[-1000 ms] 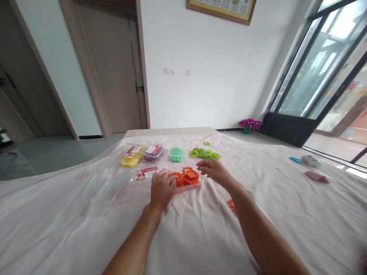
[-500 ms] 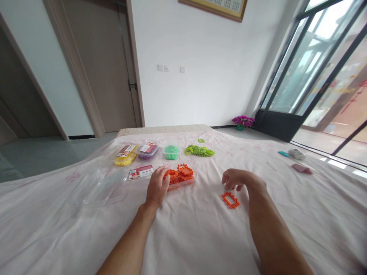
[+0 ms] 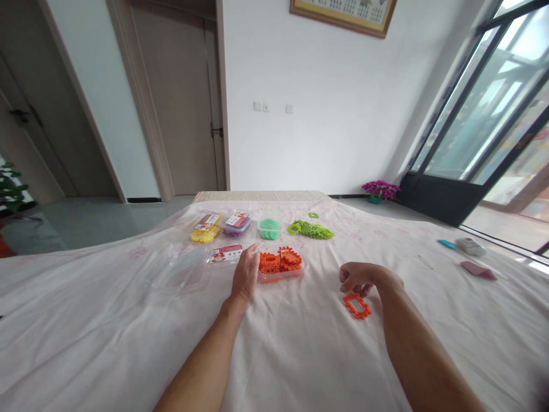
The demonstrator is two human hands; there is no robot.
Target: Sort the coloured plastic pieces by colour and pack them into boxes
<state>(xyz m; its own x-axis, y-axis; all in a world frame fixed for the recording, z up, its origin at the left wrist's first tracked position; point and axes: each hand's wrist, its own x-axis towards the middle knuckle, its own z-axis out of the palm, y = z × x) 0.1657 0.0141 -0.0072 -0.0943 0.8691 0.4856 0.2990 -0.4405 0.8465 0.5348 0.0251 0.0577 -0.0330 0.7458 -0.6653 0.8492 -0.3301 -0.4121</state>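
My left hand [image 3: 246, 273] lies along the left side of a clear plastic box [image 3: 285, 277], its fingers stretched out and touching or nearly touching the wall. Inside that box are several notched orange plastic pieces [image 3: 274, 262]. To the right, my right hand [image 3: 359, 277] is held low over the tablecloth with its fingers curled downward. Just in front of those fingers lies a ring-shaped orange frame with toothed edges [image 3: 357, 306]. Whether the fingertips touch the frame or pinch something small is hidden.
Behind the box stand packs of yellow pieces [image 3: 206, 230] and purple pieces [image 3: 237, 226], a tub of green pieces [image 3: 270, 229], and a light-green row of pieces [image 3: 315, 230]. A clear lid [image 3: 178, 269] lies left. A pink cloth [image 3: 478, 270] and white device [image 3: 470, 246] sit far right.
The view has turned left, shifting everything rightward in the picture. My left hand's fingers have drawn back from the orange pieces to the box's side. My right hand is curled nearer the orange frame.
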